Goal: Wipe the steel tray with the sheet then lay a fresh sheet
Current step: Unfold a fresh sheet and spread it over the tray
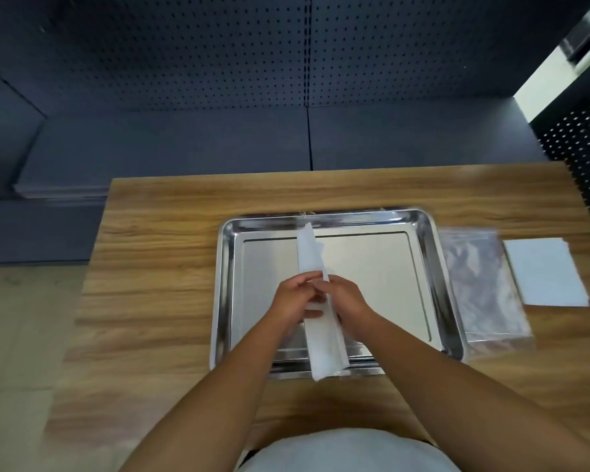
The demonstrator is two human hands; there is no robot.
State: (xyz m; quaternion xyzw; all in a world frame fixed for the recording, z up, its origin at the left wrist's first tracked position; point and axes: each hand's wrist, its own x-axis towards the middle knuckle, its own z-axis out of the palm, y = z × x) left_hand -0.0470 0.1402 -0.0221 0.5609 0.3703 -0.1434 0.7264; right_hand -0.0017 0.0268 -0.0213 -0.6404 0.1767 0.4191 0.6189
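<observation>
A rectangular steel tray point(436, 267) with rounded corners and a mirror-bright rim sits on the wood-grain table point(167, 240). Over its centre both hands pinch a white sheet point(312, 257) folded into a long narrow strip running 12 to 6 o'clock: left hand point(295, 296) and right hand point(346, 298) curled closed on it. At 3 o'clock lie a crinkly clear plastic bag point(484, 291) (glossy) and flat white sheets point(547, 275).

On the table point(171, 240), the tray point(433, 253) lies left of the plastic bag point(484, 287) and sheet stack point(547, 277).
</observation>
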